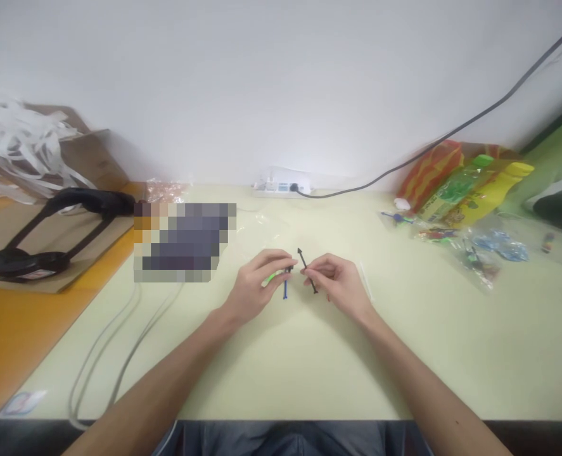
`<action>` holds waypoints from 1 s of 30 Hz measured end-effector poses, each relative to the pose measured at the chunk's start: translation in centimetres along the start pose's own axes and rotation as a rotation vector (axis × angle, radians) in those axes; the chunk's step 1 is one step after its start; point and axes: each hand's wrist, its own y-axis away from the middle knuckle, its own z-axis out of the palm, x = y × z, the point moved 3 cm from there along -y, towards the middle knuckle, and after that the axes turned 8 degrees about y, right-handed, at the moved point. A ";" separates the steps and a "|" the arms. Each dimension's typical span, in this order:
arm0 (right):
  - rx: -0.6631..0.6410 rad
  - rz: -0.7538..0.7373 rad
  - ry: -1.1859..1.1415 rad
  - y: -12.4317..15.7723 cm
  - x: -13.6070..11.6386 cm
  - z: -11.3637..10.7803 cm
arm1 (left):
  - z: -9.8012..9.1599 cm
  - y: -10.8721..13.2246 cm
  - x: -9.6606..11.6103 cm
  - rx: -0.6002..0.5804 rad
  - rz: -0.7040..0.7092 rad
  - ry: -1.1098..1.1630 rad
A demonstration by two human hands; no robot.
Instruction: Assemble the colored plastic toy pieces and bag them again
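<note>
My left hand [260,278] is closed in a pinch on a small plastic toy part with green, dark and blue pieces. Its blue rod [285,290] hangs below the fingertips, and the rest is partly covered by the fingers. Just to the right, my right hand [335,278] pinches a thin black arrow [310,278] by its shaft. The arrow's pointed head tilts up and left, and its notched tail is lower right. A small gap separates the arrow from the toy part. A bit of red shows under the right hand; I cannot make it out.
A power strip [283,183] sits against the wall, with a black cable [385,172] running right. Bottles [492,190] and bagged plastic parts [478,259] lie at right. A pixelated dark object [190,237], white cables [133,342] and a black frame [62,234] are at left.
</note>
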 end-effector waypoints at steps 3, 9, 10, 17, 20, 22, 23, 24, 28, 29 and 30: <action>-0.003 0.037 -0.093 -0.1 -0.3 0.0 | -0.1 0.0 0.0 0.011 -0.051 0.041; -0.067 0.081 -0.234 -0.3 0.5 0.2 | -0.1 0.2 -0.1 0.002 -0.246 0.135; -0.084 0.083 -0.263 -0.3 0.8 0.3 | 0.0 0.2 -0.2 -0.002 -0.273 0.154; -0.222 0.078 -0.424 -0.3 1.2 0.7 | 0.8 0.7 -0.9 -0.018 -0.404 0.308; -0.246 0.102 -0.456 -0.2 1.0 0.9 | 1.0 0.8 -1.0 -0.009 -0.421 0.399; -0.253 0.104 -0.464 -0.1 0.9 1.0 | 1.0 0.8 -1.0 -0.008 -0.426 0.436; -0.256 0.100 -0.467 -0.1 0.9 1.1 | 1.1 0.9 -0.9 -0.009 -0.433 0.447; -0.260 0.096 -0.468 -0.1 0.9 1.2 | 1.1 0.9 -0.9 -0.011 -0.442 0.454; -0.269 0.089 -0.476 0.0 1.1 1.4 | 1.1 1.0 -1.1 -0.003 -0.491 0.456; -0.273 0.091 -0.479 0.0 1.2 1.4 | 1.1 1.0 -1.1 0.000 -0.500 0.453; -0.277 0.094 -0.482 0.0 1.2 1.5 | 1.1 1.1 -1.1 0.001 -0.507 0.450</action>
